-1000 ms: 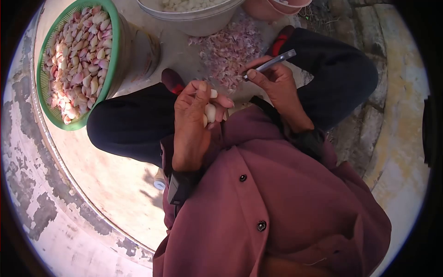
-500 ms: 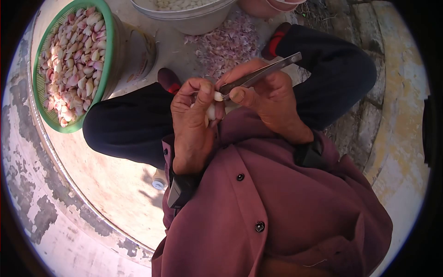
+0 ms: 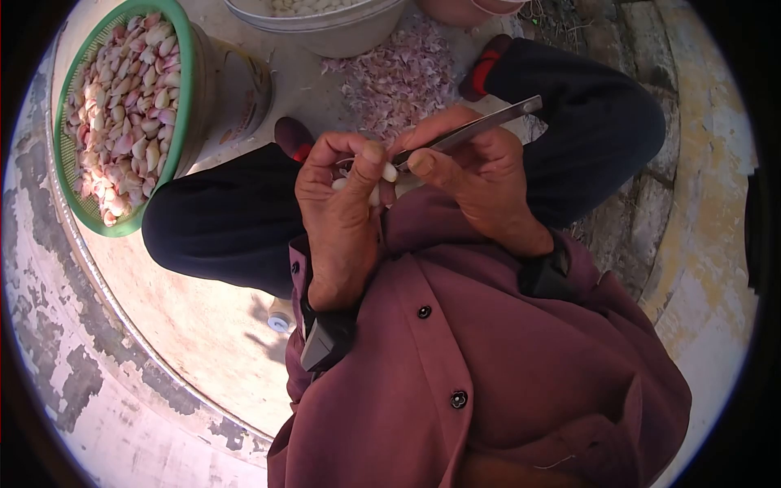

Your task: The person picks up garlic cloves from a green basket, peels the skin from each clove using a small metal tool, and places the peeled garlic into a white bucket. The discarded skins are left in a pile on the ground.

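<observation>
Between the thumb and fingers of my left hand (image 3: 342, 203) is a peeled white garlic clove (image 3: 390, 172), its tip pointing out toward the right. More white cloves show in the curl of the same hand, partly hidden by the thumb. My right hand (image 3: 480, 171) is closed around metal tweezers (image 3: 488, 122). Their joined end sticks out at the upper right, and their tips meet the clove, partly covered by my fingers. Both hands are close together above my lap.
A green basket (image 3: 189, 98) full of unpeeled garlic cloves rests on a bucket (image 3: 248, 89) at my left. Ahead stands a basin (image 3: 342, 37) of white cloves, with pinkish garlic skins (image 3: 399, 81) heaped on the ground before it. A pinkish container (image 3: 455, 11) is beside it.
The tweezers have shifted slightly right and tilted a little. The clove has turned somewhat in my left fingers, and my left hand has moved slightly left.
</observation>
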A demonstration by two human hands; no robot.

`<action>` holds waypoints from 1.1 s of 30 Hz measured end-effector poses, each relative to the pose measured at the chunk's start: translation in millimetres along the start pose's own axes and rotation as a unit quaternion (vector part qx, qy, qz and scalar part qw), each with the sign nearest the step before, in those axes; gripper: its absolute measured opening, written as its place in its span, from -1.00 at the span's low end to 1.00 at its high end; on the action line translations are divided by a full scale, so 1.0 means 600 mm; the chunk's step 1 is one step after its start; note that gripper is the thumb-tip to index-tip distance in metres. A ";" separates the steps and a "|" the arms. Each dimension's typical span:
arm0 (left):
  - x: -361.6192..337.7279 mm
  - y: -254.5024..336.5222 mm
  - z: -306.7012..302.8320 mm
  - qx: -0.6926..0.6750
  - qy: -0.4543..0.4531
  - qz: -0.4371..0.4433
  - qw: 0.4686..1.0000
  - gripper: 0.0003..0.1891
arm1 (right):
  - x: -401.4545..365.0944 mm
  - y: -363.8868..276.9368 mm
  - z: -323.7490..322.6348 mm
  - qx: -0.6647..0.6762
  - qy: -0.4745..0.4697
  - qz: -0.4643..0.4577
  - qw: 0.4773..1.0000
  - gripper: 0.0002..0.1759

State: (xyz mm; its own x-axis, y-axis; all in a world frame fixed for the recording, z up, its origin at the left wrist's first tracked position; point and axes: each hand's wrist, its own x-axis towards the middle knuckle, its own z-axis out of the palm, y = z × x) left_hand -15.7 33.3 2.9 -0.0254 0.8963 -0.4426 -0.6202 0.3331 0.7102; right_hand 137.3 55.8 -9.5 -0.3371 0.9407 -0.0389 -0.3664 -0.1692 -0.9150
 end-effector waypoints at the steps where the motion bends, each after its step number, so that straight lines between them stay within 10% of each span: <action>1: 0.001 -0.002 0.000 0.013 0.002 0.011 1.000 -0.82 | 0.000 0.000 0.002 0.023 0.009 0.006 1.000 -0.81; 21: 0.010 -0.015 -0.007 -0.009 0.037 -0.019 0.999 -0.85 | 0.008 0.014 0.006 0.017 0.065 -0.001 0.998 -0.79; 26: 0.008 -0.009 0.000 -0.040 0.030 -0.034 0.998 -0.84 | 0.014 0.009 -0.005 -0.204 0.004 -0.102 0.974 -0.80; 33: 0.011 -0.017 -0.012 -0.017 0.014 -0.020 1.000 -0.86 | 0.008 0.008 -0.006 -0.106 0.034 -0.006 0.994 -0.78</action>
State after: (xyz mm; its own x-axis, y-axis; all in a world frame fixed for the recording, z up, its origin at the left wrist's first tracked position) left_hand -15.4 33.6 -10.9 -0.0224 0.8739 -0.4855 -0.6471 0.3575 0.6733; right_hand 136.6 60.7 -15.7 -0.2727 0.9609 -0.0479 -0.1766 -0.0989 -0.9793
